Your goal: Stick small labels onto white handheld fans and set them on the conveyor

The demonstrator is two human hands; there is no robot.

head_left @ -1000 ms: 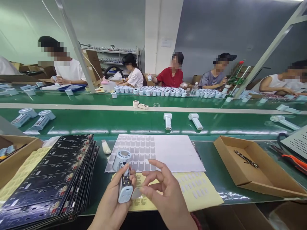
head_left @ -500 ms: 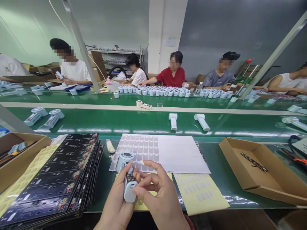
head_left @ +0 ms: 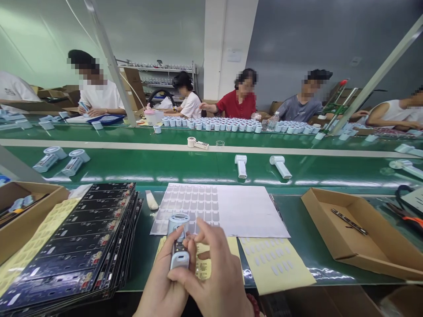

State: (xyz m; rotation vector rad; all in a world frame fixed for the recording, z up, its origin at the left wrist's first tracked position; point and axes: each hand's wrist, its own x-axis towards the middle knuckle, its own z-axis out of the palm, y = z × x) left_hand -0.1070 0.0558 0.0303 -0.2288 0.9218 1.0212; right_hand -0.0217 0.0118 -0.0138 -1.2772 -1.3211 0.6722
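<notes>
A light-blue handheld device (head_left: 179, 259) with a round head and an exposed circuit board along its handle is gripped in my left hand (head_left: 161, 279). My left thumb lies along its side, and the handle's end, with a small slot, faces me. My right hand (head_left: 220, 268) has its fingers apart; its thumb touches or nearly touches the handle's lower end. No piece is visible in the right fingers. Beyond the device is a white sheet (head_left: 251, 211) with rows of grey stickers. Under the hands lies a yellow backing sheet (head_left: 233, 259), partly covered.
Circuit panels (head_left: 71, 240) are stacked at left beside a cardboard box (head_left: 31, 226). At right are a yellow sticker sheet (head_left: 264, 279), a cardboard tray (head_left: 373, 259) holding a board strip, and pliers (head_left: 405, 213). White devices (head_left: 280, 167) lie on the green belt (head_left: 158, 165); several co-workers sit opposite.
The small white piece at my right index fingertip no longer shows. My right thumb has shifted left across the handle's end, and the device has tilted. Devices on the near belt have moved slightly right.
</notes>
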